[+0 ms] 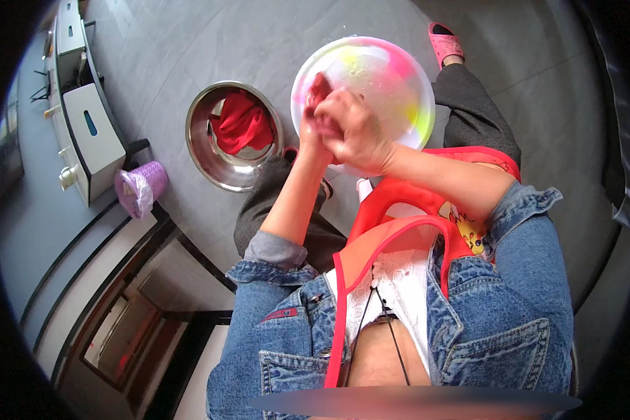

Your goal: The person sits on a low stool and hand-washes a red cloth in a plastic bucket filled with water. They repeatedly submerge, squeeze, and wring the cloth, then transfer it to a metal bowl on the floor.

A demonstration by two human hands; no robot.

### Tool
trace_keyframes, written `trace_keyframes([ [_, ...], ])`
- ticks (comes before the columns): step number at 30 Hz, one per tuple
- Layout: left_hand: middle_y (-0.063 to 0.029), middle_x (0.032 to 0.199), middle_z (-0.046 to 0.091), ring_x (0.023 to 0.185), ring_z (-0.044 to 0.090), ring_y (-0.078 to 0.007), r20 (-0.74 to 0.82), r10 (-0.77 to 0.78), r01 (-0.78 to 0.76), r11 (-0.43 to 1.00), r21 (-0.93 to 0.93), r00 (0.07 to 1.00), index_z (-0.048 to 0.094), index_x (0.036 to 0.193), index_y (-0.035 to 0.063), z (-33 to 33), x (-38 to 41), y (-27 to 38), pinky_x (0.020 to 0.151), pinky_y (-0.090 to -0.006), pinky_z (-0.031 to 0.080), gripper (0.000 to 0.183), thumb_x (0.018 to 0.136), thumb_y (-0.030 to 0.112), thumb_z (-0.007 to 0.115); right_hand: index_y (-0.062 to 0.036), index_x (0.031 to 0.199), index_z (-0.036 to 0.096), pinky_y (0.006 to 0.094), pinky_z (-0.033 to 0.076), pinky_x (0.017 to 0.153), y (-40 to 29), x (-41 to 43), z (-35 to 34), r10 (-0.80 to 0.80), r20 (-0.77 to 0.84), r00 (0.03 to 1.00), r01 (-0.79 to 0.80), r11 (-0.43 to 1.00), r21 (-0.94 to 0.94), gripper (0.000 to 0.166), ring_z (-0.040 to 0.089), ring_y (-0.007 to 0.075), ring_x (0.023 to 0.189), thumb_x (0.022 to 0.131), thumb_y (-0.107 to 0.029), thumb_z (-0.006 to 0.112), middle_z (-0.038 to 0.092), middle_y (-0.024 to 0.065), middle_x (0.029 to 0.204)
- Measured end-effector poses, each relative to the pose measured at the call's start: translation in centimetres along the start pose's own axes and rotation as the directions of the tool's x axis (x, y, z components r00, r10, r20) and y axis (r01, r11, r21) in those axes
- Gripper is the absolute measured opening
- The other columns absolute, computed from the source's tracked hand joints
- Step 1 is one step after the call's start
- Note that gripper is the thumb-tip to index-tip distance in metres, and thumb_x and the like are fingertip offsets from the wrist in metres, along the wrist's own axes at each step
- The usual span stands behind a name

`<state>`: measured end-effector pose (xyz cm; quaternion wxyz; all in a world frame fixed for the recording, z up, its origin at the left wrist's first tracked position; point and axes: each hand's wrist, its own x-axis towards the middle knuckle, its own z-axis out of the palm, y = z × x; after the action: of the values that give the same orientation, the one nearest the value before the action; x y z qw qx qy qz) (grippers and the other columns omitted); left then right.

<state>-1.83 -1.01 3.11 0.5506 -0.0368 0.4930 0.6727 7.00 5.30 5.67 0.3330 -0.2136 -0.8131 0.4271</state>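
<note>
My left hand and my right hand are pressed together over a round plastic basin. Bunched between them is a wet red cloth, gripped by both hands, its top end sticking up past my fingers. Most of the cloth is hidden by my right hand. The basin is white with pink and yellow patches, and cloudy water with bubbles lies in it. Left of it stands a stainless steel basin, where a crumpled red cloth rests on the bottom.
Grey tiles make up the floor. A small purple waste bin with a plastic liner stands at left, beside a white cabinet. My feet flank the coloured basin, with a pink clog at right. A red apron covers my lap.
</note>
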Motion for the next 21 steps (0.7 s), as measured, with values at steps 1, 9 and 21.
trace_keyframes([
  [1, -0.0148, 0.121, 0.054, 0.109, 0.053, -0.0255, -0.098, -0.097, 0.099, 0.995, 0.011, 0.990, 0.046, 0.128, 0.0034, 0.3, -0.4, -0.1, 0.094, -0.0389, 0.043, 0.057, 0.096, 0.050, 0.037, -0.0082, 0.096, 0.057, 0.0375, 0.048, 0.071, -1.0, 0.1, -0.4, -0.138, -0.029, 0.990, 0.134, 0.985, -0.110, 0.026, 0.056, 0.0304, 0.080, 0.072, -0.011, 0.065, 0.054, 0.0122, 0.086],
  [9, -0.0142, 0.110, 0.060, 0.096, 0.062, -0.0243, -0.082, -0.204, 0.210, 0.975, 0.075, 0.976, 0.051, 0.120, -0.0055, 2.5, -2.8, -1.0, 0.080, -0.0361, 0.052, 0.052, 0.098, 0.040, 0.041, -0.0063, 0.091, 0.059, 0.0405, 0.049, 0.073, 7.4, 2.0, -0.5, 0.613, -0.092, 0.785, -0.616, 0.788, -0.011, 0.021, 0.060, 0.0324, 0.083, 0.076, -0.021, 0.060, 0.061, 0.0154, 0.088],
  [21, -0.0105, 0.098, 0.064, 0.084, 0.063, -0.0174, -0.105, -0.317, 0.324, 0.944, 0.066, 0.943, 0.058, 0.111, -0.0019, -0.3, -1.7, -1.3, 0.076, -0.0293, 0.050, 0.041, 0.095, 0.034, 0.049, 0.0009, 0.097, 0.059, 0.0393, 0.049, 0.079, 8.6, 0.2, 0.7, 0.735, -0.001, 0.678, -0.729, 0.673, -0.121, 0.036, 0.064, 0.0335, 0.085, 0.077, -0.029, 0.059, 0.065, 0.0210, 0.091],
])
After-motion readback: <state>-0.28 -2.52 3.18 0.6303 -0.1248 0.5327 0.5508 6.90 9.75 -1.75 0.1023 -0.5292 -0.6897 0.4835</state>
